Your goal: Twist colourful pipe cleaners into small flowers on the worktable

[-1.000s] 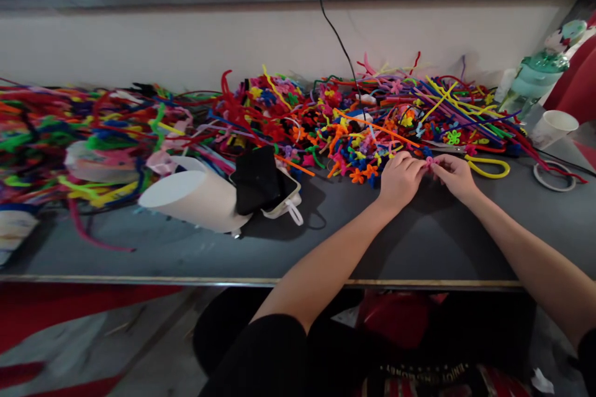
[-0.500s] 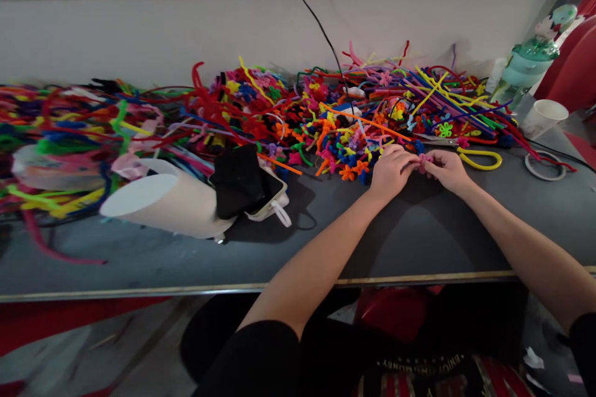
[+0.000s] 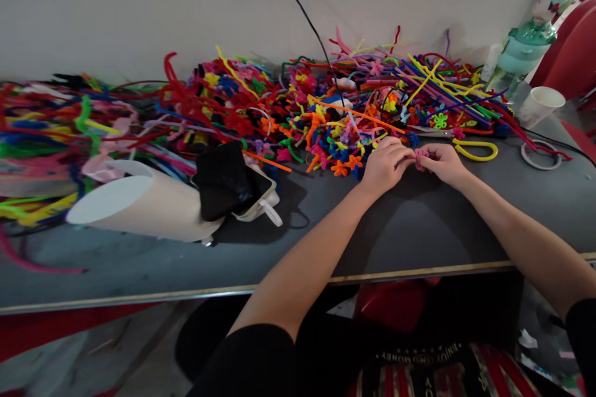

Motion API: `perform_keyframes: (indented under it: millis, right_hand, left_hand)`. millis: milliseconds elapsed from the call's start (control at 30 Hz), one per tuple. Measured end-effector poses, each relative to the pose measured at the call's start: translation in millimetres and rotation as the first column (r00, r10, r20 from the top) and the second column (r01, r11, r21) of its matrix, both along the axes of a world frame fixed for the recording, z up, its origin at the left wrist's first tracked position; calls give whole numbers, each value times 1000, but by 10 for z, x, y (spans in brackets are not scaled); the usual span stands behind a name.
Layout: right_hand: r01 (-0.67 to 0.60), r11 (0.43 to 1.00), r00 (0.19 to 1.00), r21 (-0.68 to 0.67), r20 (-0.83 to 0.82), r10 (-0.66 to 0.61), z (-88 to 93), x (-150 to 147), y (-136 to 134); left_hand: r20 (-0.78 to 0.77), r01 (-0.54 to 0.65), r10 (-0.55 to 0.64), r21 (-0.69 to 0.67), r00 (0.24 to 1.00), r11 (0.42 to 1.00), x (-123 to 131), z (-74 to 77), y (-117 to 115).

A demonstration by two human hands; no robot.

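Observation:
Between my two hands is a small pink pipe-cleaner flower (image 3: 421, 159), its looped petals partly hidden by fingers. My left hand (image 3: 387, 164) pinches it from the left side. From the right, my right hand (image 3: 442, 164) grips it with thumb and forefinger. Both hands hover just over the near side of a heap of colourful pipe cleaners (image 3: 372, 93). Orange pipe-cleaner flowers (image 3: 341, 168) lie left of my left hand. A pair of scissors (image 3: 433, 132) with yellow handles (image 3: 479, 150) lies behind my right hand.
A white tube-shaped stand (image 3: 153, 208) and a black phone (image 3: 223, 183) are on the grey table (image 3: 400, 229) at left. To the right are a roll of tape (image 3: 540, 158), a paper cup (image 3: 542, 107) and a green bottle (image 3: 526, 53). A black cable (image 3: 302, 9) hangs down.
The view has shifted, so the table's things appear further left and slightly higher. Both hands keep hold of the pink flower, whose petals show a little more clearly now.

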State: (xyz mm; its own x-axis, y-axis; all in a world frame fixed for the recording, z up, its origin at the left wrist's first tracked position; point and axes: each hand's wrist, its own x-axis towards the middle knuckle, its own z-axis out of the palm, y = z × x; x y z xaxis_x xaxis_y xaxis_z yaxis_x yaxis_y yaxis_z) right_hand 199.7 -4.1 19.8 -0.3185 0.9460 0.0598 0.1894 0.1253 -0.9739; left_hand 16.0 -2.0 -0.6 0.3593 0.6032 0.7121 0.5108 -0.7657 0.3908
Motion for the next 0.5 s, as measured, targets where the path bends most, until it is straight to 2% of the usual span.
perform_keyframes:
  millis: [233, 500]
  right_hand:
    - [2, 1000, 1000, -14, -9, -2, 14, -7, -2]
    - [8, 1000, 1000, -6, -17, -9, 27, -7, -11]
  left_hand:
    - [37, 14, -13, -20, 999, 1000, 2, -7, -1]
    - [56, 4, -6, 43, 998, 999, 25, 11, -9]
